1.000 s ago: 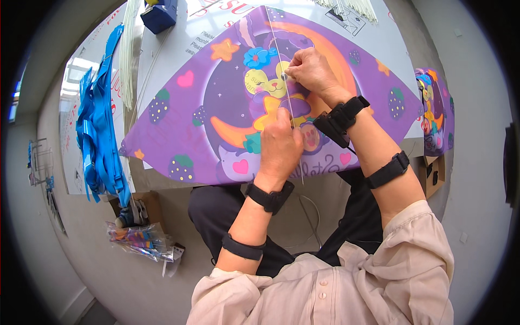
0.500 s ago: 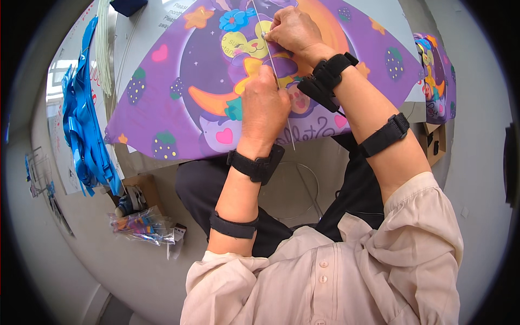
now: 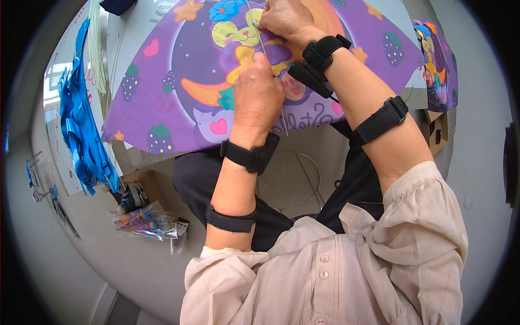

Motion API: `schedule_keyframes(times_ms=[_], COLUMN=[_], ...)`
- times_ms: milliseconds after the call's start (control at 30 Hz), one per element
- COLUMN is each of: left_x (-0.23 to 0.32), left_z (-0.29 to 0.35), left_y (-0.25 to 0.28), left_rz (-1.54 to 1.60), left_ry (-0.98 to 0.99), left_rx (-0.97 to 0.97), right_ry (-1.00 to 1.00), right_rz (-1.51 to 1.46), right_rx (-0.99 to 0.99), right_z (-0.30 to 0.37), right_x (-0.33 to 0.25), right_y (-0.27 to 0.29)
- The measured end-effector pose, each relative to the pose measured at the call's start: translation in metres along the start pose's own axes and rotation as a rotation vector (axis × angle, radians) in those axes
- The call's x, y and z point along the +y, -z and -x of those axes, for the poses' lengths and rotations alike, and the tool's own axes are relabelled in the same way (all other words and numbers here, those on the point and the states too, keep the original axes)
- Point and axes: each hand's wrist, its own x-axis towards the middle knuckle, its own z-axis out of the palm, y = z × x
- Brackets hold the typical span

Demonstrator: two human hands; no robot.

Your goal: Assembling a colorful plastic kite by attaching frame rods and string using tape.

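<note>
A purple kite sail lies spread over the table, printed with a yellow-faced animal, an orange crescent, strawberries and hearts. Down its middle runs a thin white rod, its lower end poking past the near edge. My left hand is closed round the rod just below the printed face. Further up, my right hand pinches a small pale piece at the rod, over the face. Its fingertips partly hide that piece, so its kind does not show. Both wrists and forearms wear black straps.
Blue ribbon strips hang over the table's left side, beside a bundle of pale thin rods. Another printed kite hangs at the right, above a cardboard box. Clear plastic packets sit low on the left. A round-based stool stands under the table.
Both hands and the kite sail appear slightly higher and further left in the view. Each hand keeps its grip along the rod.
</note>
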Motion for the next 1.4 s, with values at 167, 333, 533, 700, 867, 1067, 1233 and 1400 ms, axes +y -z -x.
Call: schedule_keyframes(times_ms=[167, 333, 533, 700, 867, 1067, 1233, 1400], left_x=[-0.007, -0.047, -0.077, -0.067, -0.055, -0.053, -0.053, -0.059], left_z=[-0.016, -0.094, -0.231, -0.274, -0.283, -0.287, -0.296, -0.305], left_y=[0.005, 0.019, 0.027, 0.02, 0.019, 0.016, 0.013, 0.015], left_rz=[-0.058, -0.262, -0.191, -0.317, -0.26, -0.328, -0.311, -0.32], left_ry=[-0.057, -0.349, -0.075, 0.233, 0.32, 0.315, 0.296, 0.279], left_rx=[0.142, 0.328, 0.164, 0.001, -0.02, 0.022, 0.1, 0.142], right_ry=[-0.007, -0.006, -0.009, -0.042, 0.006, 0.011, 0.022, 0.027], right_rz=[0.056, 0.026, 0.021, 0.036, 0.043, 0.007, -0.009, 0.005], right_rx=[0.053, 0.023, 0.067, 0.023, 0.012, -0.016, -0.057, 0.033], right_z=[-0.002, 0.003, 0.001, 0.002, 0.0, -0.007, -0.019, -0.032], right_x=[0.012, 0.009, 0.005, 0.004, 0.004, 0.0, -0.002, -0.001], right_y=[-0.009, -0.011, -0.013, -0.006, -0.002, 0.002, 0.008, 0.0])
